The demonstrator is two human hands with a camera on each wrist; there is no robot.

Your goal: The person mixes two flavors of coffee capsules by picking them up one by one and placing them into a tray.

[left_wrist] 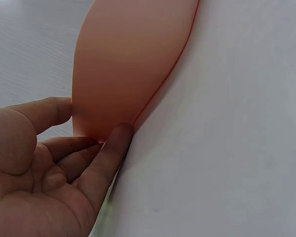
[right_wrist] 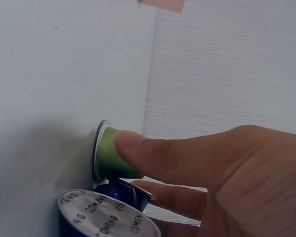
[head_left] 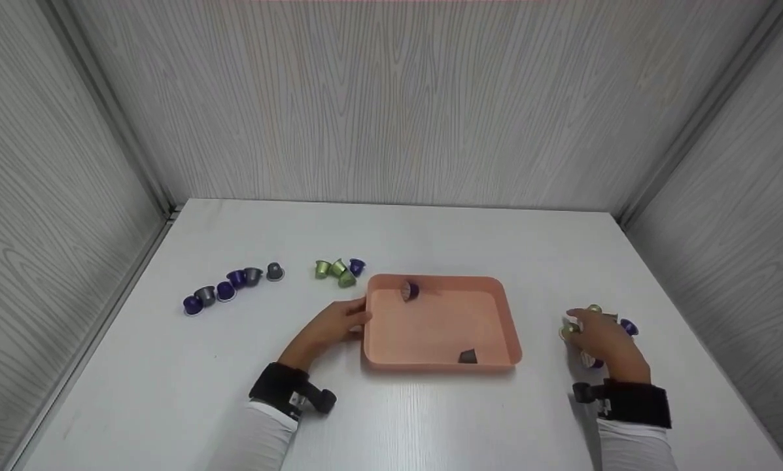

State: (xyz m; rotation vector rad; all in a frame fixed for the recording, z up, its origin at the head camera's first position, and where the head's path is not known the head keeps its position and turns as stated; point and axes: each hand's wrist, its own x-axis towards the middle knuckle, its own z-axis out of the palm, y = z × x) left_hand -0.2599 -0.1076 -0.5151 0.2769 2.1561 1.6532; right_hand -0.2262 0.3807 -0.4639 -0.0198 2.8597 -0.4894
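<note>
My left hand (head_left: 329, 325) grips the left side of a salmon-pink tray (head_left: 440, 368), thumb at the rim and fingertips low on its outer wall (left_wrist: 128, 54). In the tray lie a purple coffee capsule (head_left: 411, 292) near the back and a grey capsule (head_left: 468, 356) by the front wall. Over to the right, my right hand (head_left: 604, 340) is down among a cluster of capsules. Its thumb presses a green coffee capsule (right_wrist: 107, 154), with the opposing fingers partly hidden behind. Close by it are a dark blue capsule (right_wrist: 121, 193) and another with a printed lid (right_wrist: 106, 217).
A line of purple and grey capsules (head_left: 205, 296) stretches across the table's left side. Several green capsules (head_left: 339, 267) and a purple one (head_left: 357, 267) sit behind the tray's left corner. Another purple capsule (head_left: 628, 327) lies right of my right hand. Panels (head_left: 391, 104) enclose the table.
</note>
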